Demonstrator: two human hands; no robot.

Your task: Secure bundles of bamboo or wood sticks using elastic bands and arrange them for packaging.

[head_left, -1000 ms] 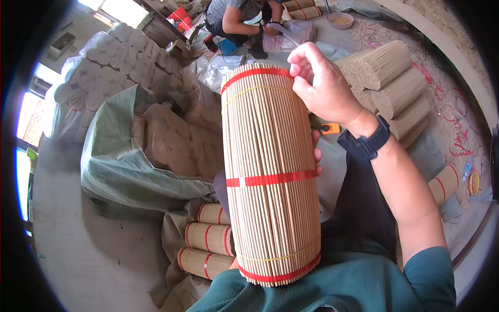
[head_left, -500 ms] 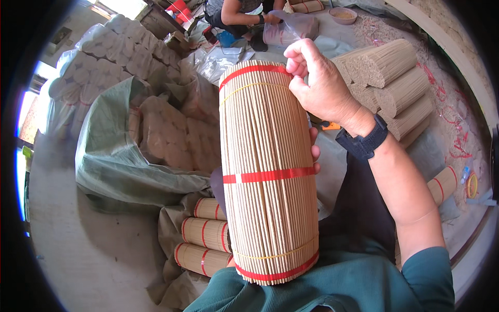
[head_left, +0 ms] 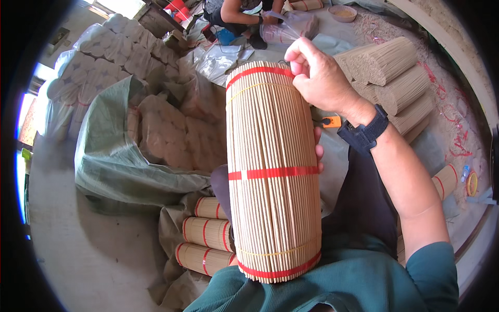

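A large round bundle of thin wooden sticks (head_left: 273, 208) stands upright on my lap, leaning slightly. Red bands circle its top, middle and bottom, with thin yellow bands near both ends. My left hand (head_left: 318, 151) reaches around behind the bundle and supports it; only its fingertips show past the right side. At the upper right edge of the bundle is my right hand (head_left: 325, 78), thumb and forefinger pinched together and the other fingers curled. Whatever the pinch may hold is too small to make out.
Finished bundles (head_left: 205, 234) lie stacked at lower left beside a green tarp sack (head_left: 109, 140) of wrapped bundles. Plastic-wrapped bundles (head_left: 109, 52) are piled behind. Unbanded stick bundles (head_left: 403, 78) lie at right, near an orange object (head_left: 331, 122). A co-worker (head_left: 239, 15) crouches over a plastic bag (head_left: 291, 28).
The bundle has shifted slightly right, and my right hand has moved a little with it, still pinched. More of the orange object shows. The co-worker's hands have moved at the plastic bag.
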